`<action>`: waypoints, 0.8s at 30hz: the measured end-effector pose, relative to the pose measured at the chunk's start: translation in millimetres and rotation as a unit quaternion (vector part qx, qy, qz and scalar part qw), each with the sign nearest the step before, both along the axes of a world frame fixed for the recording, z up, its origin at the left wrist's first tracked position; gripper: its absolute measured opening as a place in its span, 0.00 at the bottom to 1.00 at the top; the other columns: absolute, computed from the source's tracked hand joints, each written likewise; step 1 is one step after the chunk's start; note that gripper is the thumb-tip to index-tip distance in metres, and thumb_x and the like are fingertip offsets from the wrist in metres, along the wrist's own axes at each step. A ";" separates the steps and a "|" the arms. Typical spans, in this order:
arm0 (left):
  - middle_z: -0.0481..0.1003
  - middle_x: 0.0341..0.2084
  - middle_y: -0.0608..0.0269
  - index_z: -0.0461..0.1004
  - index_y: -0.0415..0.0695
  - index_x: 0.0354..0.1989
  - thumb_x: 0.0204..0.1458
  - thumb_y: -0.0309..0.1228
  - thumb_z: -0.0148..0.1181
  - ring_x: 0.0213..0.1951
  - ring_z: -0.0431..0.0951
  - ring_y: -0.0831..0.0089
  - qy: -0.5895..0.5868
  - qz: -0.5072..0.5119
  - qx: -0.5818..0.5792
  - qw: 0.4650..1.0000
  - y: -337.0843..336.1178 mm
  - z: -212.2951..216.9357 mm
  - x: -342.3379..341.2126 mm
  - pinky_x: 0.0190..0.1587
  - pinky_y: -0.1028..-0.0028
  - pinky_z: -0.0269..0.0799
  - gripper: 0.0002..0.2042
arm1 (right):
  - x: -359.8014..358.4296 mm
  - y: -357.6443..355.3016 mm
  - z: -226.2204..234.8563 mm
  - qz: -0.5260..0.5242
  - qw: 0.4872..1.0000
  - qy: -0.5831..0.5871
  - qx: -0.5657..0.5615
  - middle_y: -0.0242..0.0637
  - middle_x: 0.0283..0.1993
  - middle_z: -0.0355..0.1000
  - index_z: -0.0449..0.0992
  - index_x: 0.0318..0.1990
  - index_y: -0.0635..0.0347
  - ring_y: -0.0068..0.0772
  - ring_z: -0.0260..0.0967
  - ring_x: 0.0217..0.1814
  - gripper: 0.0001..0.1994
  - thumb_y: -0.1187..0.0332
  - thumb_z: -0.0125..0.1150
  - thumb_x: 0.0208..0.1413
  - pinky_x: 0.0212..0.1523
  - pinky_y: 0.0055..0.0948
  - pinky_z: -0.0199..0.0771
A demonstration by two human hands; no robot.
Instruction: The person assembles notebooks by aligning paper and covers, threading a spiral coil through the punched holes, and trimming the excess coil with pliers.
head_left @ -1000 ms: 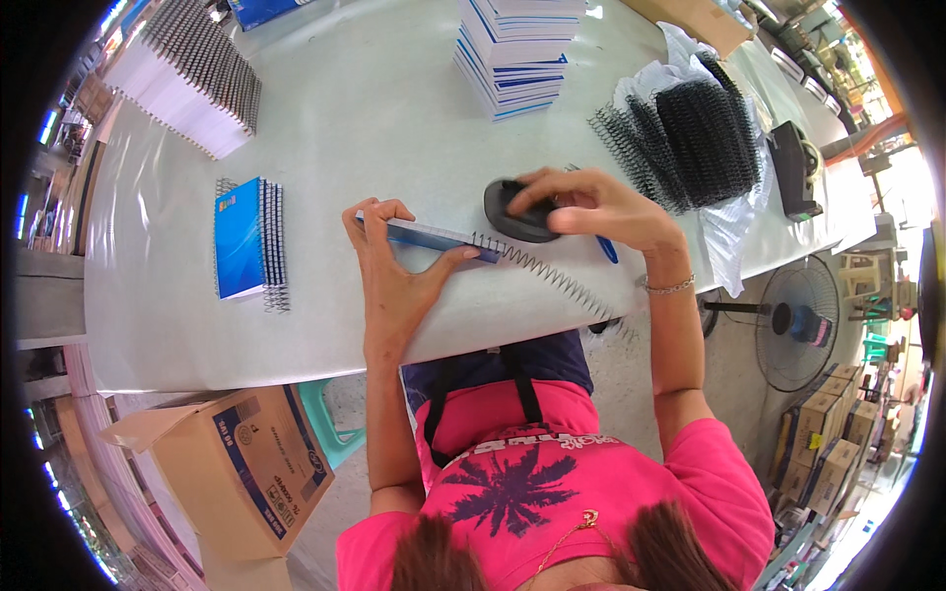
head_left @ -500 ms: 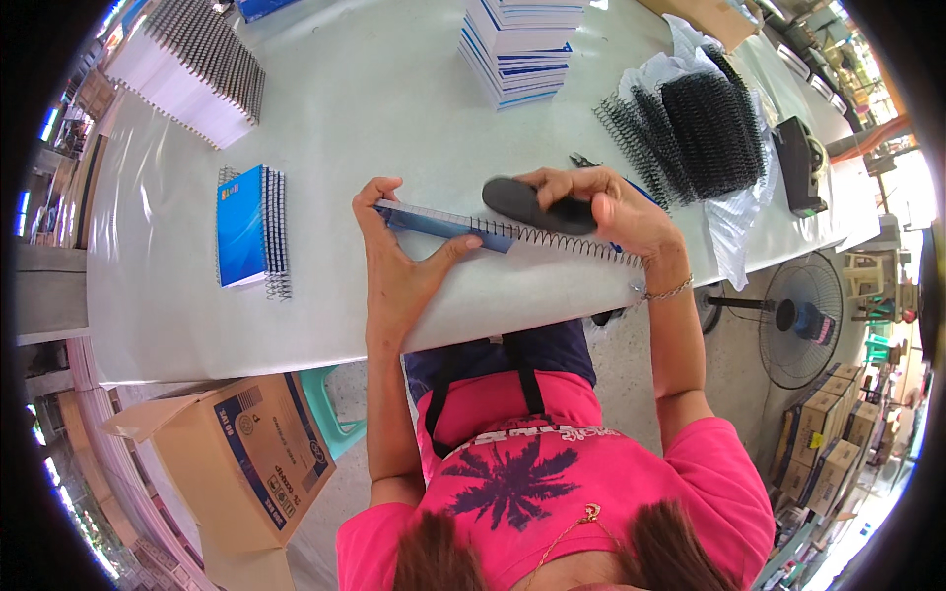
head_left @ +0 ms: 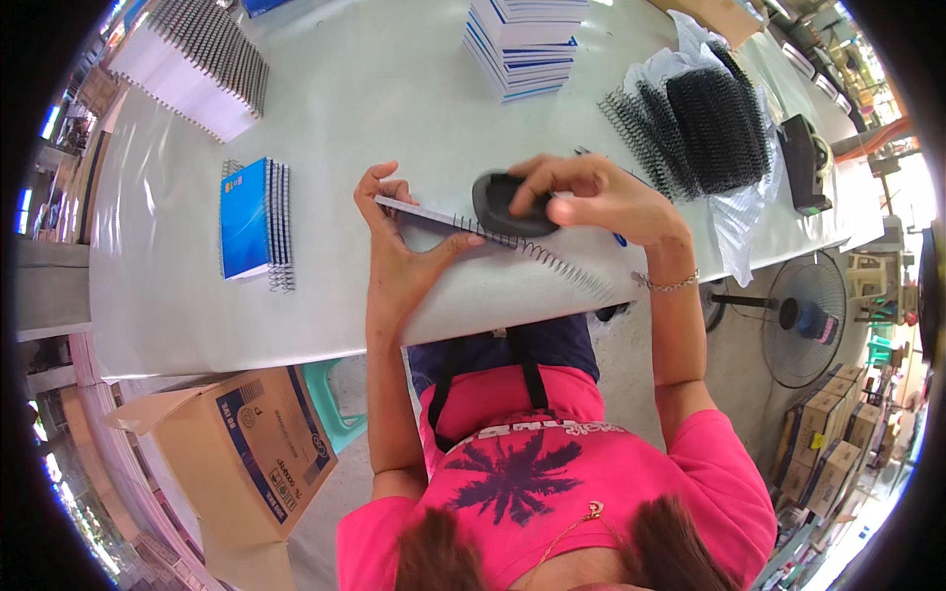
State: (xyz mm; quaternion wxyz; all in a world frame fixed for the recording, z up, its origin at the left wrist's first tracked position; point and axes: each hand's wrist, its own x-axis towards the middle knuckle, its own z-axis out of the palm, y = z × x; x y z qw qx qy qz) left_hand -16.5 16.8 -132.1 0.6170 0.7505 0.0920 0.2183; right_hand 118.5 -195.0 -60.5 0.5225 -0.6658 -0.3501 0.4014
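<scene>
Left hand (head_left: 396, 266) clamped notebook (head_left: 424, 212) over table (head_left: 325, 108); right hand's (head_left: 621, 205) fingers gripped black disc (head_left: 493, 203) at wire coil (head_left: 564, 265). Flap-open cardboard box (head_left: 232, 448) stood lower left, contents hidden.

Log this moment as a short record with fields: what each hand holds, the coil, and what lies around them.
Left hand: gripping a notebook between thumb and fingers
Right hand: holding a black oval tool at the notebook's right end; contact unclear
Spiral coil: on part of the notebook's edge, free end trailing right
Left side: blue spiral notebooks; taller spiral-bound stack beyond
Far middle: blue-and-white stack
Right side: black coils on white wrapping
</scene>
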 end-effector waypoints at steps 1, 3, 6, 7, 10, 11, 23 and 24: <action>0.57 0.42 0.62 0.49 0.49 0.64 0.28 0.25 0.83 0.47 0.61 0.68 0.005 -0.005 -0.001 1.000 1.6 -1.3 -0.9 0.58 0.69 0.60 0.54 | -4.0 -3.4 1.7 0.022 0.999 0.015 0.018 0.46 0.62 0.66 0.82 0.44 0.65 0.33 0.67 0.57 0.25 0.50 0.74 0.50 0.59 0.28 0.65; 0.56 0.42 0.62 0.50 0.49 0.63 0.27 0.25 0.82 0.47 0.61 0.68 0.005 -0.014 -0.009 1.000 2.1 -8.5 -3.4 0.58 0.70 0.59 0.53 | -6.0 0.5 6.9 0.012 1.000 0.002 -0.001 0.48 0.61 0.66 0.82 0.43 0.65 0.34 0.66 0.60 0.26 0.50 0.76 0.47 0.59 0.28 0.65; 0.56 0.42 0.63 0.50 0.49 0.63 0.27 0.25 0.82 0.48 0.61 0.68 -0.008 -0.024 -0.019 0.999 5.8 -10.1 0.5 0.58 0.71 0.58 0.53 | -7.9 -1.5 8.6 0.057 0.998 0.014 0.019 0.48 0.61 0.66 0.82 0.44 0.66 0.35 0.65 0.60 0.27 0.49 0.76 0.47 0.60 0.28 0.65; 0.56 0.42 0.63 0.50 0.49 0.63 0.27 0.25 0.82 0.48 0.61 0.69 -0.007 -0.029 -0.023 0.999 5.3 -7.7 1.0 0.58 0.71 0.58 0.53 | -10.8 0.1 10.3 0.048 0.999 0.019 0.017 0.47 0.61 0.67 0.83 0.44 0.64 0.33 0.66 0.58 0.26 0.50 0.76 0.47 0.58 0.29 0.66; 0.56 0.42 0.63 0.50 0.49 0.63 0.27 0.26 0.83 0.48 0.60 0.69 0.003 -0.051 -0.056 0.997 2.6 -9.0 -3.4 0.58 0.71 0.58 0.53 | -7.4 4.1 12.5 0.034 0.996 -0.077 -0.003 0.44 0.58 0.69 0.83 0.44 0.61 0.30 0.67 0.55 0.22 0.53 0.75 0.49 0.52 0.27 0.68; 0.56 0.42 0.64 0.50 0.49 0.63 0.27 0.27 0.83 0.48 0.60 0.69 0.006 -0.057 -0.072 0.996 1.7 -9.5 -4.5 0.58 0.71 0.59 0.53 | -6.9 6.0 12.9 0.030 0.995 -0.092 -0.015 0.43 0.57 0.70 0.83 0.44 0.61 0.29 0.67 0.54 0.21 0.53 0.74 0.49 0.51 0.27 0.68; 0.56 0.41 0.65 0.51 0.50 0.61 0.28 0.29 0.84 0.45 0.61 0.70 0.001 -0.041 -0.021 0.999 2.1 -7.0 -2.1 0.56 0.70 0.60 0.52 | -1.9 2.1 -11.7 -0.005 0.997 0.061 0.044 0.45 0.58 0.72 0.81 0.40 0.68 0.30 0.69 0.52 0.37 0.36 0.74 0.41 0.58 0.29 0.66; 0.56 0.41 0.65 0.51 0.50 0.61 0.28 0.29 0.84 0.45 0.61 0.71 0.000 -0.046 -0.018 0.999 2.6 -7.0 -0.7 0.56 0.71 0.60 0.51 | -0.4 2.2 -15.7 -0.011 0.995 0.080 0.065 0.46 0.58 0.72 0.81 0.41 0.69 0.31 0.69 0.53 0.38 0.36 0.74 0.40 0.59 0.29 0.65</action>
